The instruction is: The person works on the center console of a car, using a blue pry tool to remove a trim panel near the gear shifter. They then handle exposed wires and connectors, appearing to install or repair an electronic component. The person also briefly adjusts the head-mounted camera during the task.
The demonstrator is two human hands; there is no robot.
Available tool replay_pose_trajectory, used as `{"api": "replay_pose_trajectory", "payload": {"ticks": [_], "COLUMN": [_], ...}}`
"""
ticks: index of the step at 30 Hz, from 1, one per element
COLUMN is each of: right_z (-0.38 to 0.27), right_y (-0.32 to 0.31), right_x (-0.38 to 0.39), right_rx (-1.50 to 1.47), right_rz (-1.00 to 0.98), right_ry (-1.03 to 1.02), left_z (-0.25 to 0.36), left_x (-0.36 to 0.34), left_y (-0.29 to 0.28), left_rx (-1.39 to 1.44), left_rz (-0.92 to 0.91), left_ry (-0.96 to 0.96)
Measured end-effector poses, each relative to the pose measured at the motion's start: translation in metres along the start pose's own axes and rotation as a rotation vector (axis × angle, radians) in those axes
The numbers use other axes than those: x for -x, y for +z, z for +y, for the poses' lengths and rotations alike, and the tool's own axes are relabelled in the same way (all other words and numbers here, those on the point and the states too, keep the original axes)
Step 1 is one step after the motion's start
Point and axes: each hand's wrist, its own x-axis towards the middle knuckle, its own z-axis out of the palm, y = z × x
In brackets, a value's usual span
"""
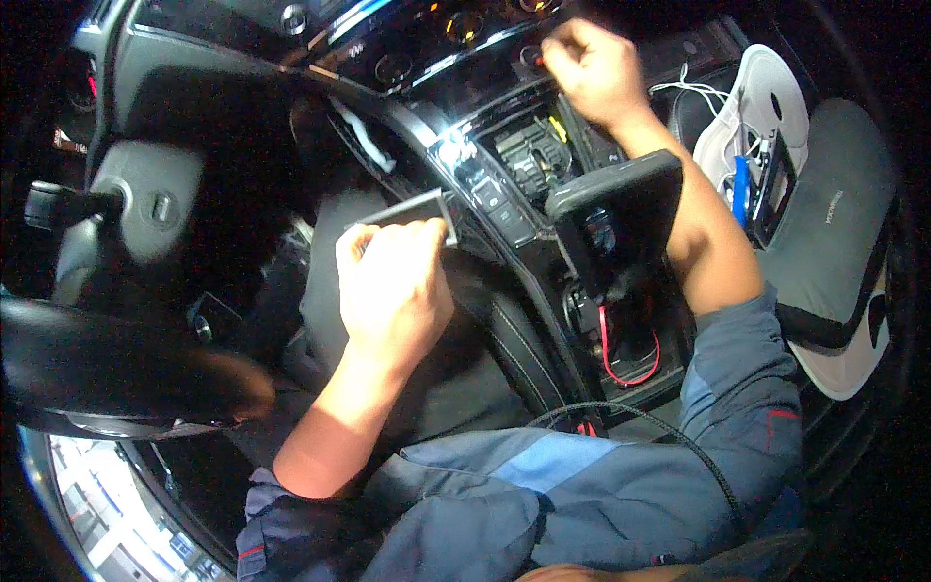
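My left hand (396, 281) is closed on the lower edge of a thin rectangular dark panel with a light grey rim (412, 209), held above my leg beside the centre console. My right hand (596, 73) reaches forward to the lower dashboard. Its thumb and forefinger are pinched together next to a small round socket (531, 56), with a speck of red at the fingertips; what they hold is too small to name. Below the right wrist, the centre console (495, 199) has an uncovered opening showing a mechanism (533, 157). A black block-shaped part (616, 213) rises in front of my right forearm.
At the left are the steering wheel (126, 369) and a stalk (73, 206). A red cable loop (630, 378) lies in the console well. On the passenger side sit a white tray-like piece (766, 78), a white cable (693, 87), a blue item (740, 189) and a dark padded case (834, 213).
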Motion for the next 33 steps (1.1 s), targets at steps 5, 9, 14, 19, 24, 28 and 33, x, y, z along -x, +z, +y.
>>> {"api": "replay_pose_trajectory", "payload": {"ticks": [5, 9, 14, 19, 24, 28, 33], "right_z": [-0.012, -0.02, -0.023, -0.018, -0.006, -0.005, -0.026], "right_y": [-0.004, -0.006, -0.007, -0.007, -0.004, -0.006, -0.004], "right_x": [0.003, 0.002, 0.001, 0.002, 0.003, 0.007, 0.014], "right_rx": [-0.017, -0.009, -0.032, -0.096, 0.047, 0.007, 0.09], "right_rz": [0.08, 0.056, 0.042, 0.042, -0.02, 0.039, 0.071], "right_ry": [-0.086, -0.057, -0.031, 0.004, -0.01, -0.147, -0.8], "left_z": [-0.001, -0.001, 0.001, 0.001, 0.002, 0.004, 0.003], "left_x": [0.0, 0.0, 0.0, -0.001, 0.0, 0.0, -0.002], "left_y": [0.009, 0.009, 0.008, 0.008, 0.006, 0.003, 0.004], "left_rx": [0.048, 0.065, 0.06, 0.082, 0.121, 0.172, 0.252], "left_rz": [0.011, 0.003, -0.048, -0.03, -0.041, -0.078, -0.082], "left_ry": [-0.025, -0.048, -0.059, -0.05, -0.064, -0.073, -0.076]}}
